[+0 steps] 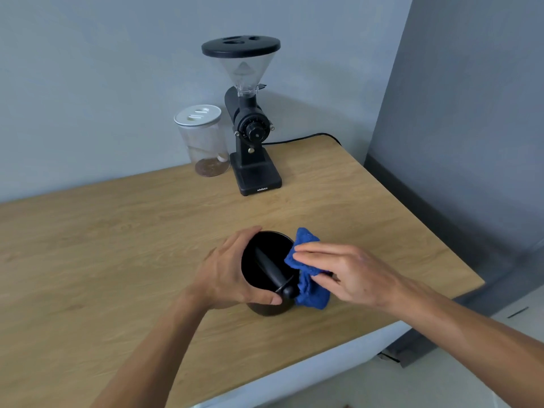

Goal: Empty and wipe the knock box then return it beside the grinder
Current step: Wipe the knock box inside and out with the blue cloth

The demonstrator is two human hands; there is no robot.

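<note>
Pale oak-grain laminate covers the tabletop (pixel 88 260), and everything here is easiest placed against the knock box (pixel 266 270), a round matte-black tub standing upright near the front edge. To its left, the left hand (pixel 228 272) wraps the tub's outer wall, fingers curled over the far rim and thumb pressed near the front end of the knock bar (pixel 269 269); that clamp reads as a brace, so the tub will not spin or slide while it is rubbed. The bar is a smooth, dark, tapered rod crossing the opening from back to front and ending in a rounded knob at the near rim. The inside looks dark and free of grounds, though the black finish hides detail, so I judge the emptying done and the wiping underway. On the box's right side a blue cloth (pixel 309 272), nubby and terry-like, drapes over the rim and down the outside wall; the right hand (pixel 338 269) lies flat on it, fingers together, pinching it against the rim. Well behind the box stands a clear jar (pixel 204 142) with a white lid, and just right of it the black grinder (pixel 250 125) with its clear funnel hopper, the spot beside which the tub belongs.
</note>
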